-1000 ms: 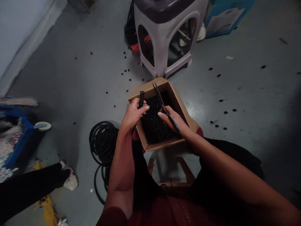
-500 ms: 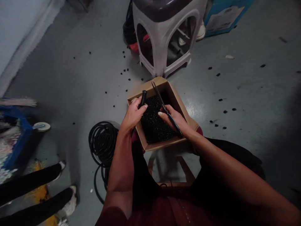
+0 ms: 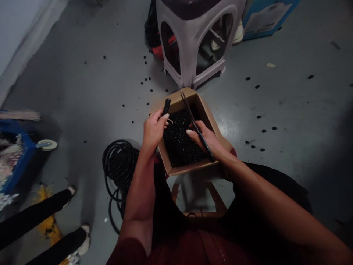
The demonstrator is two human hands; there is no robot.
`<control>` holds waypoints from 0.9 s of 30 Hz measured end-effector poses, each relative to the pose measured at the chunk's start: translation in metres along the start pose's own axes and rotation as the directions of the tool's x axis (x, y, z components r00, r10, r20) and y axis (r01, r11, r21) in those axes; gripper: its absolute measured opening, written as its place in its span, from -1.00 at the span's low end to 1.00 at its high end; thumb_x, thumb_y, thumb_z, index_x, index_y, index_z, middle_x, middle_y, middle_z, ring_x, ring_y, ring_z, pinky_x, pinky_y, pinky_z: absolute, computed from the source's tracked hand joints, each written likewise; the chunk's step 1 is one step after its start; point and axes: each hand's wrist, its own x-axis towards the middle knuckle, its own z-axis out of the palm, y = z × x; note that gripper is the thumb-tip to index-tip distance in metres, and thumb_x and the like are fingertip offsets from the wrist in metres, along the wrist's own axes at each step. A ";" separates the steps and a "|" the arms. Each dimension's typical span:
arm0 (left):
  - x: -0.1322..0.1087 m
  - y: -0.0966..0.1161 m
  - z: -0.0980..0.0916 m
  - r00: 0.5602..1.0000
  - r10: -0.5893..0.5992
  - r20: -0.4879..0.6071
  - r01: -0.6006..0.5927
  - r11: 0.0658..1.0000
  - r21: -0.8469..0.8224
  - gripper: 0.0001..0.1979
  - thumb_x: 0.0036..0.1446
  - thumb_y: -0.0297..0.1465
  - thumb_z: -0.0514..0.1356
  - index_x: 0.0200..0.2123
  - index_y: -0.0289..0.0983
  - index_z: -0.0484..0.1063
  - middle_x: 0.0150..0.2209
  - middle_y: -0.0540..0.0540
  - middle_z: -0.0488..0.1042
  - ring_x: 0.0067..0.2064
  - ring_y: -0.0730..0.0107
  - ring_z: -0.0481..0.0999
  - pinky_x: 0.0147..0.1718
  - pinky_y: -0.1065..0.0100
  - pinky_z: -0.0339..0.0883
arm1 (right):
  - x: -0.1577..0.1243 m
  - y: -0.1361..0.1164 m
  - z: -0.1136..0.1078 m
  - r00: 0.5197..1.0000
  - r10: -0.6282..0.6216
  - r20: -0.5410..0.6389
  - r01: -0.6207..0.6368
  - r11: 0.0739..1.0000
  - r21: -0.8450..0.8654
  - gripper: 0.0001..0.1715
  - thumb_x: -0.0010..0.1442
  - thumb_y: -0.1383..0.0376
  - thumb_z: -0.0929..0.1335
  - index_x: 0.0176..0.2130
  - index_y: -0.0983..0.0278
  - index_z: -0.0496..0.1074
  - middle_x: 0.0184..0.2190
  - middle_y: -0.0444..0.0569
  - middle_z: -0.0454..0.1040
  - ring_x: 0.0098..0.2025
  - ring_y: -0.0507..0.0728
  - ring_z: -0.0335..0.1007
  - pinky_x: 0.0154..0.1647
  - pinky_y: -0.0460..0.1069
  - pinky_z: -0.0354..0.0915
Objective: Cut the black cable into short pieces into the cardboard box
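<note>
My left hand is closed round a black ribbed hose, whose end sticks up above my fingers. My right hand grips a pair of dark scissors with the blades pointing away from me, just right of the hose end. Both hands hover over a cardboard box that rests on my knees. The box is filled with several short black hose pieces.
A coil of black hose lies on the grey floor at my left. A white plastic stool stands beyond the box. Black offcuts dot the floor. Another person's legs are at the lower left, beside a blue cart.
My left hand has pushed the hose end further up out of its grip. The other person's legs have stepped in at the lower left. The scissors have hardly moved.
</note>
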 end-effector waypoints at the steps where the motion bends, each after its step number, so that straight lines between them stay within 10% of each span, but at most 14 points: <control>1: 0.000 0.000 -0.001 1.000 0.017 -0.006 -0.017 0.999 0.028 -0.70 0.15 -0.40 0.12 -0.05 -0.30 0.47 -0.38 0.00 0.46 -0.47 0.61 0.39 -0.42 0.52 0.29 | 0.000 0.001 0.000 1.000 -0.005 -0.005 0.005 1.000 -0.004 -0.52 0.17 -0.02 0.28 -0.02 0.20 0.28 -0.25 0.01 0.49 -0.23 0.23 0.41 -0.20 0.10 0.26; 27: -0.006 0.008 -0.014 0.926 -0.046 0.374 0.166 0.941 -0.296 -0.73 0.15 -0.25 0.17 -0.23 -0.35 0.47 -0.52 0.07 0.18 -0.58 0.65 0.02 -0.63 0.46 -0.14 | -0.010 -0.018 -0.002 0.955 -0.146 0.259 0.127 0.988 0.089 -0.54 0.24 0.03 0.23 -0.02 0.29 0.28 -0.10 0.08 0.40 -0.07 0.20 0.34 -0.02 0.10 0.24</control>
